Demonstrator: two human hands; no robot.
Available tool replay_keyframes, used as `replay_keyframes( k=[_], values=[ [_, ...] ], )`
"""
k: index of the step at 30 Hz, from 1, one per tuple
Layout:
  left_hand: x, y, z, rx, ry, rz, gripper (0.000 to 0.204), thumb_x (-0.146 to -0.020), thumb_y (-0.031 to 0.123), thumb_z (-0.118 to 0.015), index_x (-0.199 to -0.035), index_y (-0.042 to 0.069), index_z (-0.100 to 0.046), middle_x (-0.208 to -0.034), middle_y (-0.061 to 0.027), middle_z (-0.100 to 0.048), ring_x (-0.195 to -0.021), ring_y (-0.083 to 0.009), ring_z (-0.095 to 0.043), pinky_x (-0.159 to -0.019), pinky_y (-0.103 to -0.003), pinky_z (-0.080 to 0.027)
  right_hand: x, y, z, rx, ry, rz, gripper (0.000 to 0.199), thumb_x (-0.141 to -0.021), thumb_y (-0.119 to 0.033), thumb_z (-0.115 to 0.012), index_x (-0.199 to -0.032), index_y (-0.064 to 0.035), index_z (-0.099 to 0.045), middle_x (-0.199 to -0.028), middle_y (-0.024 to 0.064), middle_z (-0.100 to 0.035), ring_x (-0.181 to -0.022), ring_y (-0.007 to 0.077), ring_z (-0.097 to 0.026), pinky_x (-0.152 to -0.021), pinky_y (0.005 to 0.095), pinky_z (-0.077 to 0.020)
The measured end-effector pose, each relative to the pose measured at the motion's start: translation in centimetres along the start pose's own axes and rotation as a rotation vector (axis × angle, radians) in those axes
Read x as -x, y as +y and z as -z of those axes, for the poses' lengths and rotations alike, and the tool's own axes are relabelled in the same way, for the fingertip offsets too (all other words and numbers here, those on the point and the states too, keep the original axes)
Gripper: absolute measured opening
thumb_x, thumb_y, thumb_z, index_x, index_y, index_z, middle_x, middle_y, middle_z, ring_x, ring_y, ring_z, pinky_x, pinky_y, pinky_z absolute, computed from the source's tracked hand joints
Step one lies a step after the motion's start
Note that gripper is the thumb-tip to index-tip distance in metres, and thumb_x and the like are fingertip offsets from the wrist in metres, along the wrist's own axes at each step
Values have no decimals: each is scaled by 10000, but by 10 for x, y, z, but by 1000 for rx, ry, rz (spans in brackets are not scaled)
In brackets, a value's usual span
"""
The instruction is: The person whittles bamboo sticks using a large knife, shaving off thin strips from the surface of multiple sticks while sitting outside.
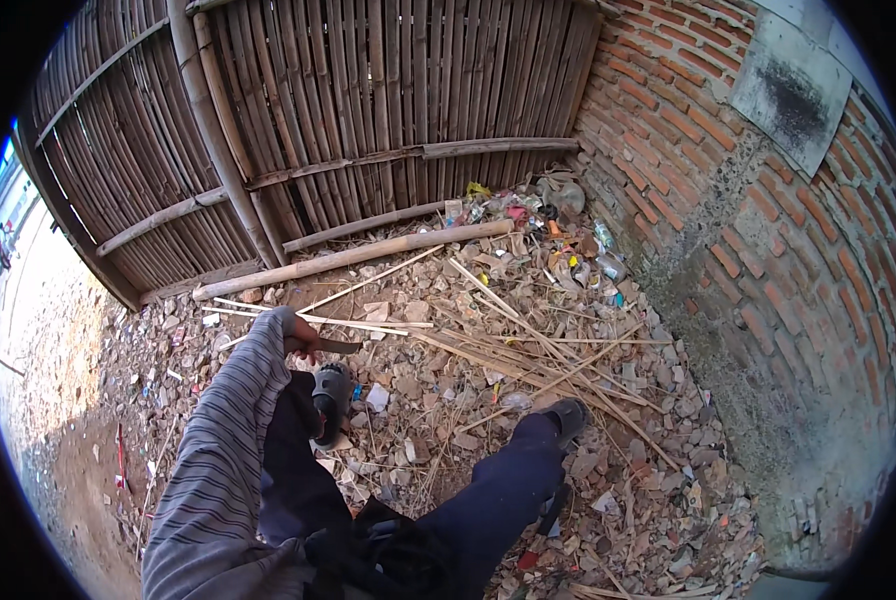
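My left hand (306, 338), at the end of a grey striped sleeve, is closed around a knife (339, 347). Its short dark blade points to the right, above my left shoe; the sleeve and fingers hide the handle. Just beyond the hand lie thin pale bamboo strips (368, 324) on the rubble. More split bamboo strips (508, 358) lie crossed in a loose heap to the right, ahead of my right shoe. My right hand is out of view.
A thick bamboo pole (358, 259) lies along the foot of a bamboo slat fence (368, 90). Rubbish (558, 225) is heaped in the corner by a brick wall (768, 260). Broken rubble (398, 400) covers the ground around my dark shoes (334, 392).
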State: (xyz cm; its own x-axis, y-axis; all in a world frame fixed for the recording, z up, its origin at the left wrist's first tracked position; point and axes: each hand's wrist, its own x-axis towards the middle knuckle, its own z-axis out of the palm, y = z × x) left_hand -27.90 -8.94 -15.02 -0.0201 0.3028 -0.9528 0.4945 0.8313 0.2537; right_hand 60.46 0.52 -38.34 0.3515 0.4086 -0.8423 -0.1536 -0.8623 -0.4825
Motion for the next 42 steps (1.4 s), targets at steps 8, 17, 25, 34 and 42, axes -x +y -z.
replay_keyframes(
  k=[8,17,25,34,42],
  values=[
    [7,23,-10,-126,-37,10,442,-813,210,-624,-1217,113,-777,-885,-16,-697,-855,-140,-614,-820,-349,-507,-2,28,19,-194,45,-9,204,-1047,-226,-552,-1098,-37,-608,-1111,82,-675,-1035,193,-653,-971,340,-567],
    [15,113,-23,-329,180,-80,402,-753,269,-706,-1082,52,-787,-1038,-99,-773,-929,-202,-709,-867,-352,-545,3,-41,68,-1393,-283,382,209,-1063,-193,-545,-1176,-42,-635,-1200,53,-692,-1119,175,-654,-1036,345,-555],
    [45,106,-26,-465,208,-130,353,-767,233,-692,-1054,66,-812,-972,-93,-782,-918,-193,-723,-862,-361,-559,348,-219,-153,-927,-872,864,369,-1039,-284,-655,-1333,-64,-616,-1200,73,-703,-1084,182,-682,-968,336,-570],
    [60,117,-40,-450,235,-95,324,-767,313,-695,-1004,130,-820,-993,-67,-790,-899,-196,-725,-854,-360,-558,508,-182,-301,-709,-967,768,295,-1037,-305,-665,-1234,-88,-690,-1108,65,-751,-975,176,-735,-721,276,-583],
    [48,93,-29,-370,454,-276,483,-801,254,-712,-1191,-27,-667,-872,-126,-754,-721,-216,-715,-675,-382,-570,554,-143,-343,-544,-1182,646,252,-1018,-339,-673,-1112,-105,-682,-1009,46,-731,-916,160,-730,-682,283,-574]
  ],
)
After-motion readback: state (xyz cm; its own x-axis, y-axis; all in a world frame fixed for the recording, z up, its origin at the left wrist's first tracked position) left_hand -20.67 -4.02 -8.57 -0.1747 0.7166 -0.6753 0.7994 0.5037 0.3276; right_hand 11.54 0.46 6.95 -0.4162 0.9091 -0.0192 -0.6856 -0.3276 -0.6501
